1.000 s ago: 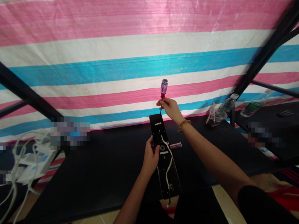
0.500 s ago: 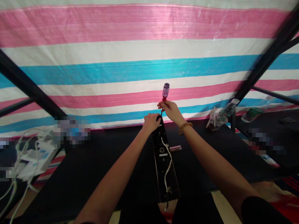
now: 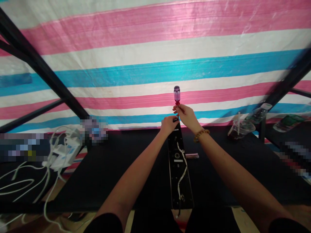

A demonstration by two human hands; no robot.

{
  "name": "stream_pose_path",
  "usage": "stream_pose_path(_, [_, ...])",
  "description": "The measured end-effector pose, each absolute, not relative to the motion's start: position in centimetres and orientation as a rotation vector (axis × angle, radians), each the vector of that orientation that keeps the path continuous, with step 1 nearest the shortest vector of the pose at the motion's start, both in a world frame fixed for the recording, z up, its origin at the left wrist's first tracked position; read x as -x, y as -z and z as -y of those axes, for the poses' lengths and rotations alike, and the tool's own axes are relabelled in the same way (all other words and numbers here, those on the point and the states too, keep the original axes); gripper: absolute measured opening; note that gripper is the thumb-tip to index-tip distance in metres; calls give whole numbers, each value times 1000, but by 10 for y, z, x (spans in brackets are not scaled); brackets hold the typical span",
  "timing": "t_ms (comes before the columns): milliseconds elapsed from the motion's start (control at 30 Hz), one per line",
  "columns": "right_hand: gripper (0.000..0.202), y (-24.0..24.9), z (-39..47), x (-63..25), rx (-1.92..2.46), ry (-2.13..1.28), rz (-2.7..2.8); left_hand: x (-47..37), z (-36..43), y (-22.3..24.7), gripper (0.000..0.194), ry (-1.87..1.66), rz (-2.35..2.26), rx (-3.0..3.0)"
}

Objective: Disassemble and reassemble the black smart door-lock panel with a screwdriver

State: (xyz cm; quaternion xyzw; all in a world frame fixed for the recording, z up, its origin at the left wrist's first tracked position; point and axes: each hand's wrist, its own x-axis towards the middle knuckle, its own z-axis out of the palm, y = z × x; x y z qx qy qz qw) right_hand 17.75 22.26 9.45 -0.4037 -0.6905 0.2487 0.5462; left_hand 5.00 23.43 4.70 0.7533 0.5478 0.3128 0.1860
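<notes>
A long black metal panel [image 3: 180,174] lies lengthwise on the black table, with a white cable [image 3: 186,168] running along it and hanging past its near end. My left hand [image 3: 169,125] is at the panel's far end, its fingers curled over that end, close to the screwdriver's tip. Between the fingertips of my right hand [image 3: 186,116] is the thin shaft of a screwdriver [image 3: 177,94], just below its clear purple handle and red collar. The screwdriver stands nearly upright, handle up. Its tip is hidden by the left fingers.
Beside the panel lies a small pinkish packet [image 3: 192,156]. A plastic cup [image 3: 239,127] with a straw and clear bottles [image 3: 259,114] stand or lie at the right. White cables and a power strip [image 3: 65,155] are at the left. A striped tarp [image 3: 136,74] hangs behind.
The view has turned slightly left, so everything sits further right in it. Both hands stay at the panel's far end, and the screwdriver is a little more upright.
</notes>
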Motion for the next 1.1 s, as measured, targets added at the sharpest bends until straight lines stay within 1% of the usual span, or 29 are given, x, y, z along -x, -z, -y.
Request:
stream_pose_path(67, [14, -94, -222, -176, 987, -541, 1565, -50, -233, -48, 21, -888, -1540, -2147])
stream_pose_path(167, [18, -93, -223, -177, 1011, -542, 1468, -50, -230, -49, 21, -894, -1542, -2181])
stream_pose_path(367, [22, -94, -225, -182, 960, -541, 1596, -51, -229, -50, 20, -882, -1564, -2208])
stream_pose_path(500, [16, -95, -222, -180, 1022, -473, 1537, -52, -229, -50, 21, -873, -1581, -2229])
stream_pose_path(600, [17, -95, -221, -180, 1037, -470, 1492, -51, -228, -49, 20, -864, -1590, -2252])
stream_pose_path(733, [16, -96, -222, -183, 1012, -485, 1614, -51, -227, -48, 20, -851, -1604, -2276])
stream_pose_path(800, [19, -97, -223, -184, 1014, -496, 1633, -51, -227, -48, 19, -846, -1613, -2285])
stream_pose_path(1000, [15, -97, -220, -183, 1055, -420, 1473, -52, -228, -47, 18, -854, -1629, -2336])
stream_pose_path(1100, [14, -96, -219, -184, 1036, -466, 1463, -52, -228, -46, 17, -861, -1630, -2351])
